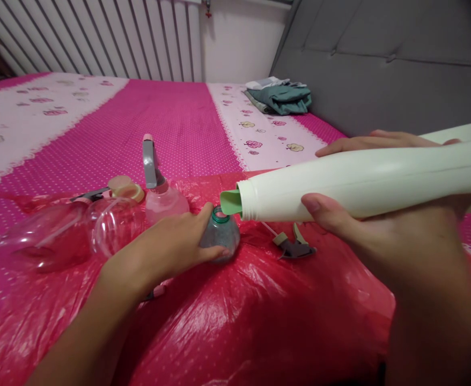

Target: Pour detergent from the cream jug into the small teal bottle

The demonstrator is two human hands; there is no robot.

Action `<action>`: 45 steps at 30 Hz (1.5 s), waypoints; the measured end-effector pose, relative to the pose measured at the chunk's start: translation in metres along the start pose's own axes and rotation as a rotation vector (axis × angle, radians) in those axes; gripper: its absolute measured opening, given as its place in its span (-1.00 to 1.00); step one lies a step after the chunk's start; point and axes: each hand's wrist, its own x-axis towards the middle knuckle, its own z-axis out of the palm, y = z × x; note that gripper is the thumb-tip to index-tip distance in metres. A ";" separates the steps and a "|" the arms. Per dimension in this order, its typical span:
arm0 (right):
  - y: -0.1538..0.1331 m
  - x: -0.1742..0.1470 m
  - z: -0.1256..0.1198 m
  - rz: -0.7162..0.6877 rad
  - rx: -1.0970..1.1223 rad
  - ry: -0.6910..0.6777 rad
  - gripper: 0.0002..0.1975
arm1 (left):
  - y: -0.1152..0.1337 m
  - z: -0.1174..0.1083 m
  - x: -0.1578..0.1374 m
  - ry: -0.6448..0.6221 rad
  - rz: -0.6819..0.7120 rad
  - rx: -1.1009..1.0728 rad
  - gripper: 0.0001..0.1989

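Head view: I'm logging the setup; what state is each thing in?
white jug: uncapped, tipped, in right hand
green-necked bottle: upright, open, in left hand
pink spray bottle: upright, sprayer on
loose trigger sprayer: lying on red plastic
leftmost clear bottle: on its side
beige cap: detached
cloth pile: folded

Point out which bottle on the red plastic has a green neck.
The small greyish bottle gripped by the left hand, just right of the pink bottle with a grey sprayer. Its open neck is green; no other bottle there shows that colour.
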 end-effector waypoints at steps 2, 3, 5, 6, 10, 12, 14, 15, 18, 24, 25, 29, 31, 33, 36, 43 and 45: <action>-0.001 0.000 -0.001 0.005 -0.004 -0.010 -0.38 | 0.000 0.000 0.000 0.009 -0.001 0.000 -0.36; -0.001 0.000 -0.001 0.000 -0.008 -0.012 -0.38 | 0.000 0.001 0.000 0.014 -0.001 0.002 -0.35; -0.001 0.000 -0.001 -0.019 -0.012 -0.022 -0.37 | 0.000 0.000 0.000 0.019 -0.002 0.002 -0.33; 0.000 0.001 0.000 -0.034 -0.009 -0.015 -0.36 | 0.000 0.000 0.000 0.015 -0.003 0.002 -0.32; 0.002 0.002 0.001 -0.025 -0.005 -0.020 -0.38 | 0.002 -0.002 -0.001 -0.007 -0.023 0.005 -0.31; 0.003 0.001 0.002 -0.041 0.010 -0.001 -0.36 | 0.003 -0.002 -0.001 -0.012 -0.026 0.010 -0.30; 0.005 0.000 0.003 -0.025 0.016 -0.010 -0.33 | 0.003 -0.002 -0.001 -0.014 -0.018 0.008 -0.29; 0.005 0.000 0.003 -0.012 0.020 -0.018 -0.32 | 0.003 -0.002 -0.001 -0.011 -0.013 0.009 -0.30; 0.005 -0.001 0.002 0.018 0.053 -0.021 -0.29 | 0.002 0.000 0.000 0.000 0.000 0.005 -0.29; -0.001 0.001 -0.002 0.022 0.000 -0.074 -0.36 | 0.000 0.001 0.001 0.001 -0.002 0.010 -0.30; -0.001 0.000 -0.002 0.011 -0.006 -0.071 -0.36 | 0.000 0.001 0.001 -0.002 -0.005 0.012 -0.31; 0.001 -0.001 0.000 -0.045 -0.008 -0.040 -0.36 | 0.000 0.001 0.000 -0.003 -0.005 0.002 -0.29; 0.002 -0.001 0.001 -0.090 -0.027 -0.024 -0.38 | 0.000 0.001 0.000 0.000 0.001 -0.005 -0.28; 0.001 0.000 0.000 -0.149 -0.045 -0.010 -0.38 | -0.001 0.001 0.000 0.007 0.000 -0.004 -0.31; -0.001 0.002 -0.003 -0.212 -0.069 -0.010 -0.37 | -0.002 0.001 -0.001 0.014 0.009 -0.019 -0.35; -0.004 0.004 -0.010 -0.229 -0.118 -0.060 -0.39 | -0.001 0.001 -0.002 0.032 0.046 -0.053 -0.41; -0.005 0.004 -0.009 -0.223 -0.105 -0.062 -0.39 | -0.001 0.001 -0.002 0.032 0.048 -0.051 -0.42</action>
